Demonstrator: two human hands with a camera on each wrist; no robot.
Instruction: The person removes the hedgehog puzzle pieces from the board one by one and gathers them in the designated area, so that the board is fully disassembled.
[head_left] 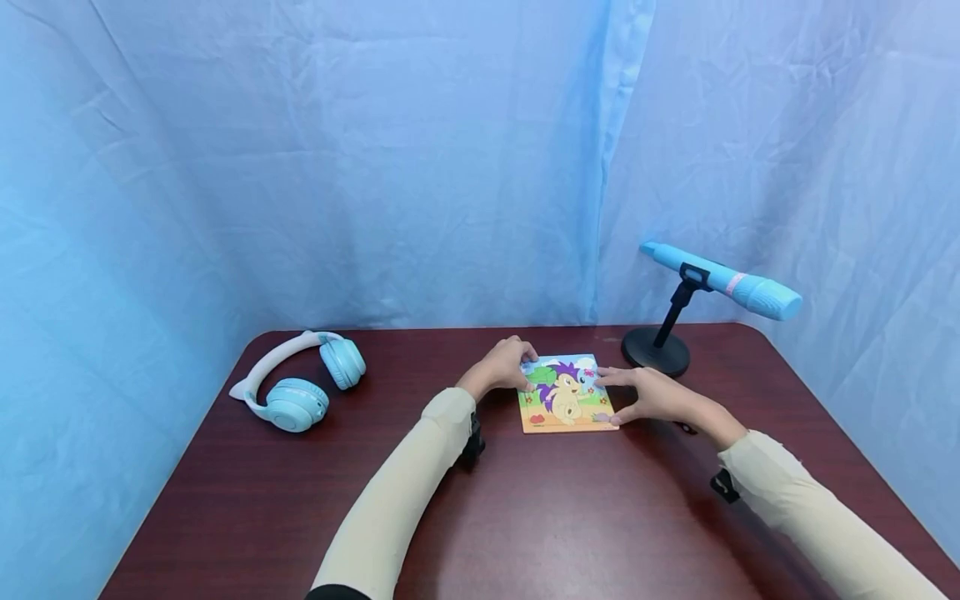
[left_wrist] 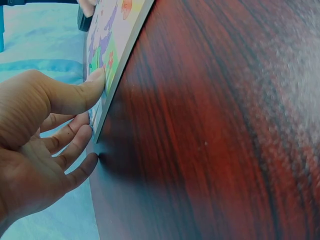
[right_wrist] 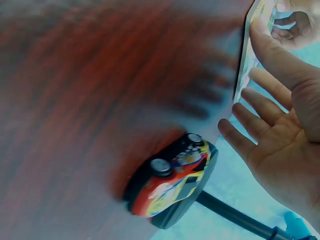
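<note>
Sleeves, cream, two, reaching in from the near table edge. Left hand (head_left: 501, 367): fingers relaxed and loosely spread, thumb tip pressed on the far left corner of the picture puzzle board (head_left: 566, 393), nothing clasped. Right hand (head_left: 654, 394): fingers straight and apart, fingertips touching the board's right edge, thumb at its near right corner. Board: flat on the dark red wooden table (head_left: 570, 517), centre, cartoon hedgehog uppermost. Microphone stand (head_left: 658, 348), round black base, just right of the board, carrying a light blue microphone (head_left: 723, 282). Headphones (head_left: 300, 387), light blue, well left.
</note>
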